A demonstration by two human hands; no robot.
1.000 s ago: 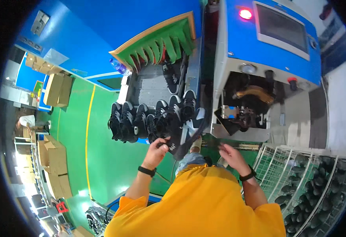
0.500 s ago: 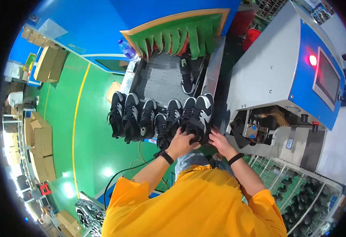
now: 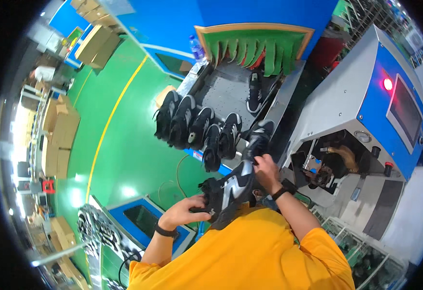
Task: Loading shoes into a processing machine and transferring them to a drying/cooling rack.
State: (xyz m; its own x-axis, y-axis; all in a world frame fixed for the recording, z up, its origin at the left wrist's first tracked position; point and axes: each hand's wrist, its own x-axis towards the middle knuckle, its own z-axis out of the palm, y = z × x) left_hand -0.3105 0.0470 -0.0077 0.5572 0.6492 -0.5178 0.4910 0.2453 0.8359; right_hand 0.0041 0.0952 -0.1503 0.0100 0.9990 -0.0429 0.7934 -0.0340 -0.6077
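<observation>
My left hand [image 3: 185, 213] grips the heel end of a black sneaker [image 3: 230, 191] with silver-white trim, held in front of my yellow shirt with its toe pointing away to the right. My right hand [image 3: 268, 173] is closed at the heel of another black sneaker [image 3: 258, 137], which is tilted and a little blurred over the conveyor's near right corner. The held shoe's toe is close to my right fingers. A row of several matching sneakers [image 3: 182, 121] stands along the near end of the conveyor. One more sneaker [image 3: 254, 94] lies farther up the belt.
The conveyor [image 3: 226, 87] leads under a green strip curtain [image 3: 257, 50] in a blue machine. A water bottle [image 3: 196, 47] stands at its left corner. To the right is a grey and blue machine [image 3: 337, 92] with a lit red lamp [image 3: 388, 84]. Shoe parts [image 3: 95, 229] lie at lower left.
My left hand has drawn one sneaker off the row's right end toward my body, to the left. My right hand and the other sneaker have shifted slightly. The view has turned.
</observation>
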